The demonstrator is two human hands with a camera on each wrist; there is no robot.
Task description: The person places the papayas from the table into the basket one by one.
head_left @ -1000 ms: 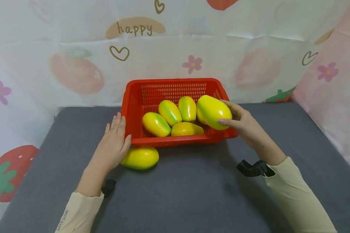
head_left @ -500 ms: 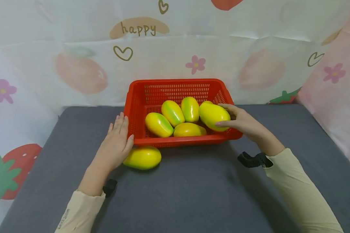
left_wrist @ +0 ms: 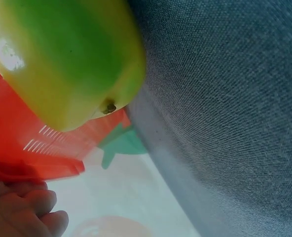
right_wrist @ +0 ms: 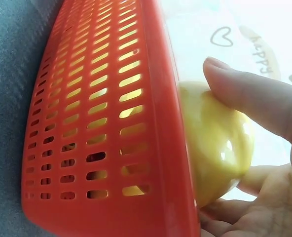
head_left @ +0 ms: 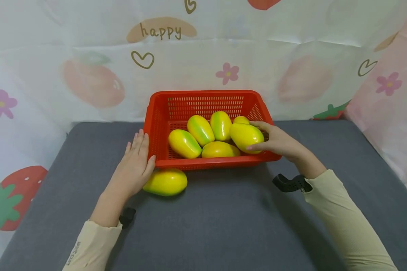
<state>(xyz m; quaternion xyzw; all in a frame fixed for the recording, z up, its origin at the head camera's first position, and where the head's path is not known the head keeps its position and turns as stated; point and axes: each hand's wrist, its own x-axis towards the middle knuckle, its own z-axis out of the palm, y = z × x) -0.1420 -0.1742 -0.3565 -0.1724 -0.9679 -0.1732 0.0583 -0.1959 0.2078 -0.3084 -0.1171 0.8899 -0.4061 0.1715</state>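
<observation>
My right hand (head_left: 280, 142) grips a yellow mango (head_left: 245, 136) low at the right end of a red slotted basket (head_left: 210, 162). In the right wrist view, the thumb (right_wrist: 254, 94) lies over this mango (right_wrist: 217, 140) and the fingers curl beneath it, just past the basket's rim. My left hand (head_left: 130, 169) rests with straight fingers along the basket's left side. Beside its thumb, a green-yellow mango (head_left: 167, 182) lies on the cloth before the basket; it looms large in the left wrist view. Several other mangoes (head_left: 184, 143) lie inside the basket, one partly hidden behind the held one.
Grey cloth (head_left: 210, 226) covers the table. Behind the basket hangs a pale printed curtain (head_left: 257, 56) with fruit, flowers and hearts. A black strap (head_left: 289, 183) sits on the right wrist, its end sticking out over the table.
The mango in my right hand has sunk lower into the basket, uncovering part of another mango behind it. My left hand has stayed against the basket's side.
</observation>
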